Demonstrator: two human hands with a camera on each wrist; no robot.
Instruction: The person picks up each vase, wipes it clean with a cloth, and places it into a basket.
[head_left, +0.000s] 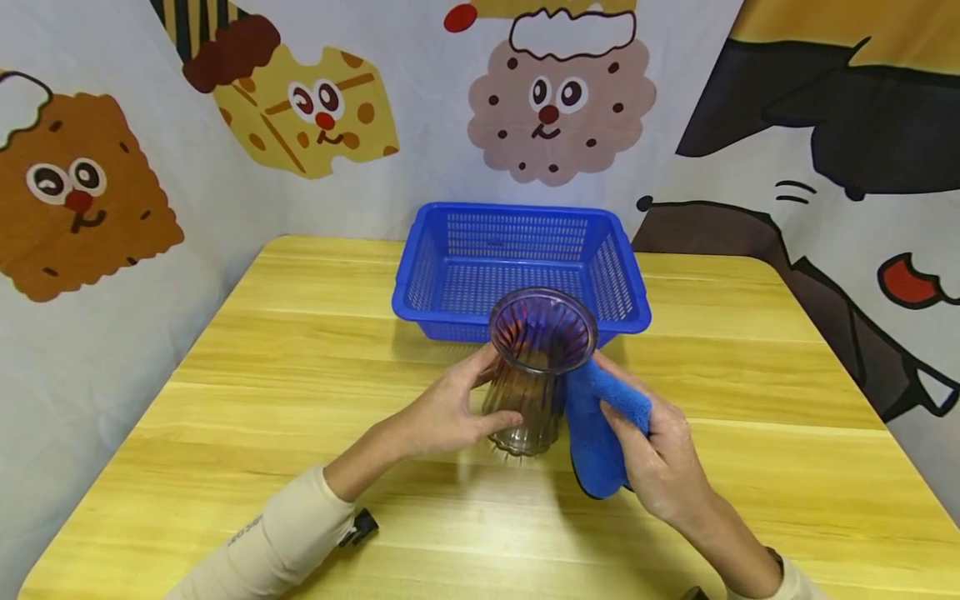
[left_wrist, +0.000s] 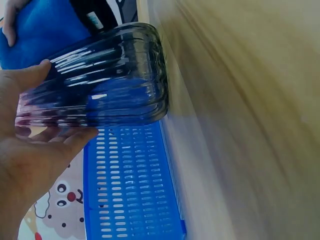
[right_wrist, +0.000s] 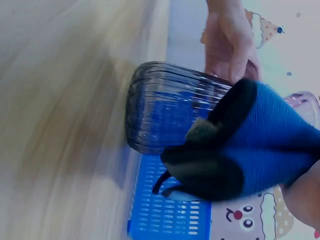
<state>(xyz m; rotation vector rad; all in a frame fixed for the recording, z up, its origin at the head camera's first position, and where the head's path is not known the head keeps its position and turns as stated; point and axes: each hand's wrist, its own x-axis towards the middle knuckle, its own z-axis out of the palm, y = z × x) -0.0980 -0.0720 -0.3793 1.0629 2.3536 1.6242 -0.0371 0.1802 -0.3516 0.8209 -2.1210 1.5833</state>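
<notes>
A ribbed, clear glass vase (head_left: 525,408) with a flared, purple-tinted rim stands upright in front of me, at the near side of the basket. My left hand (head_left: 450,408) grips its left side, with the thumb across the front and the fingers behind. A folded blue cloth (head_left: 596,450) is pinched in my right hand (head_left: 663,462) and lies against the vase's right side near the rim. Black edging, a pale label and a small loop show on the cloth (right_wrist: 270,145) in the right wrist view. Whether the base of the vase (left_wrist: 120,80) touches the table cannot be told.
A blue plastic basket (head_left: 408,287) with slotted walls sits at the back middle of the wooden table (head_left: 300,350), just beyond the vase. Behind the table hangs a cloth backdrop (head_left: 435,117) printed with cartoon food. A black clip (head_left: 358,527) is by the left sleeve.
</notes>
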